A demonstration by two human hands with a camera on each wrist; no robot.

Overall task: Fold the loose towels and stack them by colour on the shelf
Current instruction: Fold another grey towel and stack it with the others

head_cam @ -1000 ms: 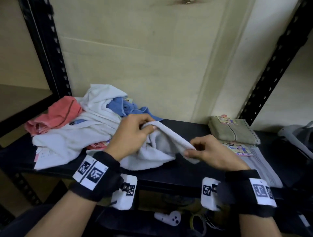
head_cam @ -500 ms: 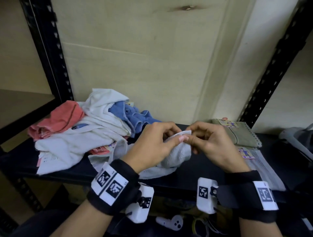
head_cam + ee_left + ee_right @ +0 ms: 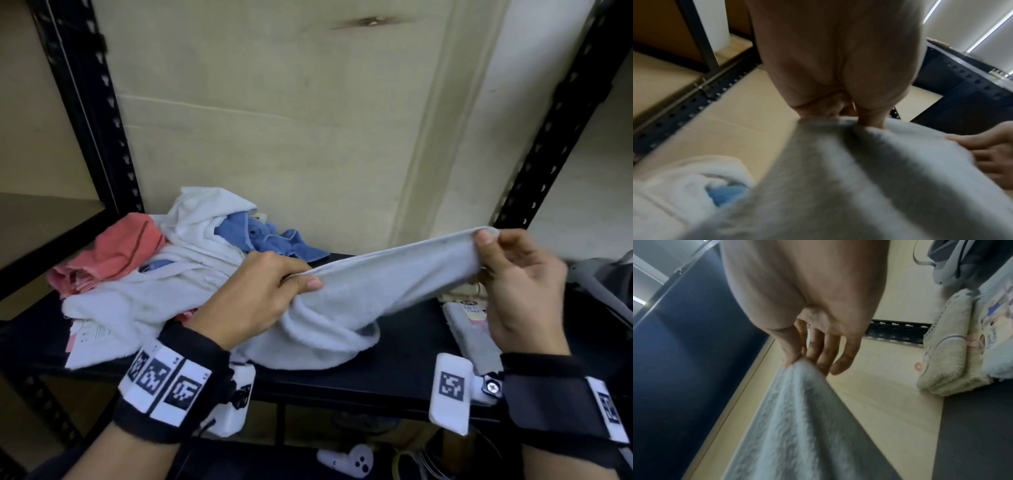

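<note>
Head view: the left hand [image 3: 260,294] pinches one end of a pale grey towel [image 3: 370,291] and the right hand [image 3: 513,274] pinches the other, its top edge stretched between them above the front edge of the black shelf [image 3: 394,370], its lower part resting there. Behind, toward the shelf's left end, lie crumpled white [image 3: 191,240], blue [image 3: 267,240] and salmon-pink towels [image 3: 116,250].

I see dim, flat light in the head view, frame posts [image 3: 85,113] bowed at its edges; both wrist views are soft, the towel [image 3: 838,186] smeared close up.
</note>
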